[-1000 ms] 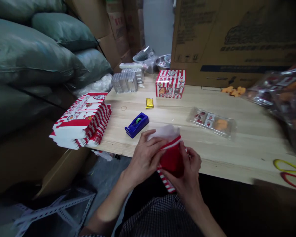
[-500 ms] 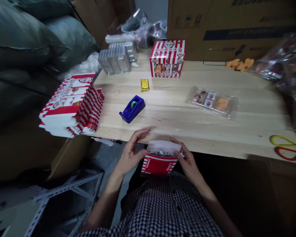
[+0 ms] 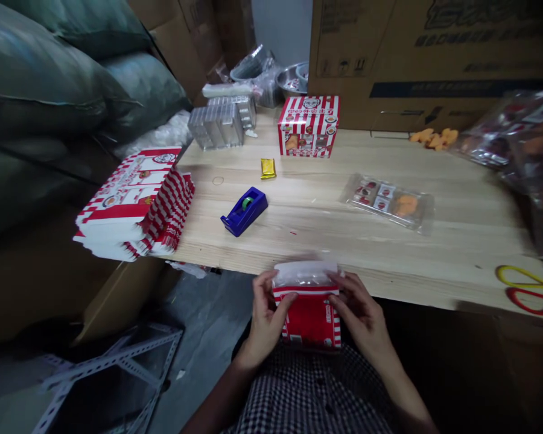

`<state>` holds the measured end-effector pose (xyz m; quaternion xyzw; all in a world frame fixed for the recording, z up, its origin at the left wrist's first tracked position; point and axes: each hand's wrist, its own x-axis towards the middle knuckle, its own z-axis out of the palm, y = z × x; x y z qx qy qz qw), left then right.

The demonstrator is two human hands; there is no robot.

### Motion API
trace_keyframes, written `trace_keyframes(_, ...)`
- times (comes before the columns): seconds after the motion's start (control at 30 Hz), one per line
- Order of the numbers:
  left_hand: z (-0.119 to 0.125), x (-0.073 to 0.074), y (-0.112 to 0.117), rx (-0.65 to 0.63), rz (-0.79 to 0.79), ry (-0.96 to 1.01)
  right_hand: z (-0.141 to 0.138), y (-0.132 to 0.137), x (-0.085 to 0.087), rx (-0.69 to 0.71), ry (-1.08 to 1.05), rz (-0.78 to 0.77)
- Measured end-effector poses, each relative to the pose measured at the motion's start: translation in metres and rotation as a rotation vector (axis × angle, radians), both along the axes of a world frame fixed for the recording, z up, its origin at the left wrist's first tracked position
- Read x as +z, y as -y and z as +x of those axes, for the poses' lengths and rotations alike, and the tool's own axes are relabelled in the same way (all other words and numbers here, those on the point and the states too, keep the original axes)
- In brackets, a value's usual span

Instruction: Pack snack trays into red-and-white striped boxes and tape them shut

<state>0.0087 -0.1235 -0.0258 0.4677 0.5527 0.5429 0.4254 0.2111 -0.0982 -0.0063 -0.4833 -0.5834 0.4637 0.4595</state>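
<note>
I hold a small red and white striped box (image 3: 311, 316) just in front of the table's near edge, above my lap. Its white top flap (image 3: 305, 272) stands up and something clear and shiny shows inside the opening. My left hand (image 3: 265, 316) grips the box's left side with the thumb on the front. My right hand (image 3: 359, 313) clasps the right side, fingers curled at the top corner.
On the wooden table (image 3: 434, 241) lie a blue tape dispenser (image 3: 245, 210), a small gold packet (image 3: 267, 168), a clear bag of pieces (image 3: 389, 202), a finished striped box (image 3: 308, 126), clear trays (image 3: 217, 125) and scissors (image 3: 527, 288). Flat striped cartons (image 3: 133, 205) are stacked at the left edge.
The box went from tilted over the table edge down to my lap and now sits upright in both hands. My left hand, which was loose half a second ago, now grips it.
</note>
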Motion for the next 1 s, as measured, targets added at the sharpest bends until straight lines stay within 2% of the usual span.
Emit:
trace_keyframes(0.1,-0.009,-0.001,0.0,-0.109,0.067,-0.269,0.005,-0.004,-0.006,0.113,0.165,0.033)
trace_keyframes(0.27,-0.027,0.027,-0.022,-0.351,0.19,-0.647,0.007,-0.013,-0.008,0.234,0.22,0.051)
trace_keyframes(0.37,-0.029,0.038,-0.033,-0.448,0.188,-0.702,0.012,-0.014,-0.008,0.283,0.228,0.02)
trace_keyframes(0.5,-0.025,0.039,-0.036,-0.473,0.172,-0.623,0.018,-0.01,-0.008,0.228,0.214,0.018)
trace_keyframes(0.63,-0.027,0.032,-0.031,-0.466,0.216,-0.538,0.02,-0.01,-0.008,0.207,0.219,0.053)
trace_keyframes(0.8,-0.036,0.011,-0.013,-0.186,0.138,-0.283,0.021,-0.013,-0.014,0.205,0.215,0.064)
trace_keyframes(1.0,-0.021,-0.015,-0.006,-0.076,-0.072,0.173,0.02,-0.014,-0.018,0.23,0.183,0.049)
